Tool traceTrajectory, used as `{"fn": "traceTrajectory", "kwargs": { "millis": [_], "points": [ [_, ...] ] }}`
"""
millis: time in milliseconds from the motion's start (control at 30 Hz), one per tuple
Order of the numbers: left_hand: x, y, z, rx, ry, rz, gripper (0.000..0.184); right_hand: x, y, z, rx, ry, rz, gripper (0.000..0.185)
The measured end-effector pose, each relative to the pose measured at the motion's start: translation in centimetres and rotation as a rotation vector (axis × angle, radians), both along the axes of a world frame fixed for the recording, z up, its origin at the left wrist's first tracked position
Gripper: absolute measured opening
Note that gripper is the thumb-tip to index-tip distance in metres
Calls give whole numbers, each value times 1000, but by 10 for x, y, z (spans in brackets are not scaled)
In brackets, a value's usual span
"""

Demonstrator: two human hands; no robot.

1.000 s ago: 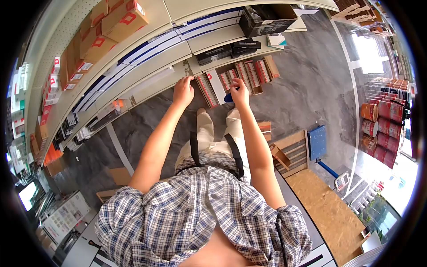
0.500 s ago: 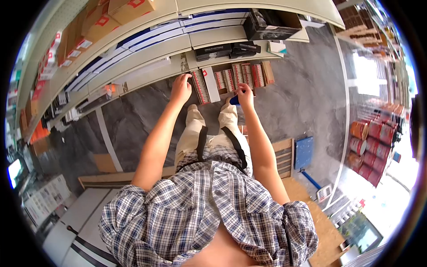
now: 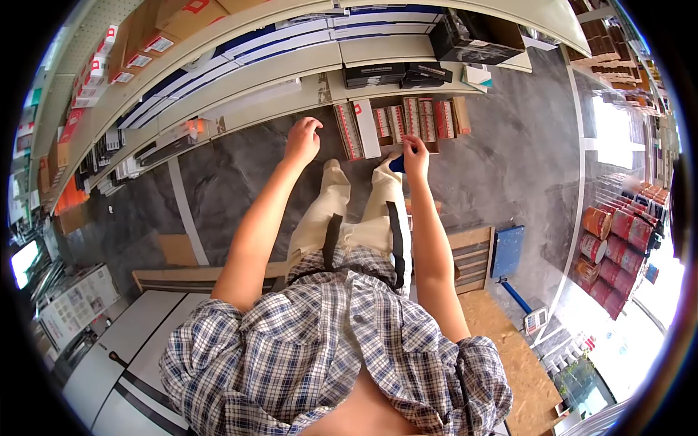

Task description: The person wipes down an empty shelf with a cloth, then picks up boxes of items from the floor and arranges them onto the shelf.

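My left hand (image 3: 302,139) hovers in front of the low shelf, left of the boxes, its fingers loosely bent and nothing visible in them. My right hand (image 3: 416,155) is at the front of the boxes on the floor, fingers closed together. A small dark blue object (image 3: 397,164) shows beside its thumb, mostly hidden; its kind is unclear. Before my feet stand a long box of red-and-white packets (image 3: 348,132), a white box (image 3: 366,128) with a red mark, and an open carton with several rows of red-and-white packs (image 3: 411,118).
Shelves (image 3: 262,91) run across the front, with black flat boxes (image 3: 374,75) and a black open box (image 3: 476,38). Cardboard boxes (image 3: 178,25) sit at upper left. Behind me are a wooden pallet (image 3: 472,256), a blue platform scale (image 3: 507,251) and a wooden board (image 3: 502,349).
The view has shifted, so shelf and boxes appear further right and slightly higher. My left hand has drawn away from the packet box to its left. My right hand remains near the carton's front.
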State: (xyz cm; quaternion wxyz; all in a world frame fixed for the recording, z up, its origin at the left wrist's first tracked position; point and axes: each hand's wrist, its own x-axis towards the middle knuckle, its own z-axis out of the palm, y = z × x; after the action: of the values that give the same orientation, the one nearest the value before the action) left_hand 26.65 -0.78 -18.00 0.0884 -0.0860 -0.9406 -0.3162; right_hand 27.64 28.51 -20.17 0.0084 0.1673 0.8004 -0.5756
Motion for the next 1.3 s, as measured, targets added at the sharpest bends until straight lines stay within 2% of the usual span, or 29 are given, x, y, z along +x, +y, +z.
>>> {"fn": "traceTrajectory", "kwargs": {
  "millis": [167, 333, 367, 467, 633, 867, 933, 967, 1033, 1167, 1267, 1300],
  "points": [
    [12, -13, -10, -51, -18, -20, 22, 10, -12, 4, -72, -7, -5, 15],
    [33, -11, -33, -51, -16, 8, 21, 2, 0, -36, 40, -71, 84, 17],
    [34, -7, -38, -53, -30, 32, 21, 4, 5, -51, 102, 13, 118, 18],
    [38, 7, -47, -60, -93, 62, 22, 11, 10, -72, 114, -107, 143, 19],
    [29, 28, -106, -67, -175, 111, 24, 19, 12, -113, 47, -254, 108, 21],
    [15, 37, -249, -37, -289, 221, 28, 2, -4, -249, 80, -193, 161, 27],
    [14, 39, -296, -40, -360, 256, 28, -2, -13, -296, 251, -11, 237, 31],
    [5, 38, -321, -44, -427, 295, 29, -8, -18, -321, 274, -29, 258, 36],
    [1, 39, -378, -38, -392, 300, 29, -17, -32, -371, 258, -103, 249, 32],
    [-17, 57, -483, 10, -597, 427, 34, -36, -55, -470, 357, -215, 287, 29],
    [-25, 71, -524, 4, -829, 469, 39, -41, -69, -534, 465, -275, 331, 28],
    [-27, 75, -539, 6, -832, 467, 39, -42, -72, -549, 468, -278, 331, 28]
  ]
}}
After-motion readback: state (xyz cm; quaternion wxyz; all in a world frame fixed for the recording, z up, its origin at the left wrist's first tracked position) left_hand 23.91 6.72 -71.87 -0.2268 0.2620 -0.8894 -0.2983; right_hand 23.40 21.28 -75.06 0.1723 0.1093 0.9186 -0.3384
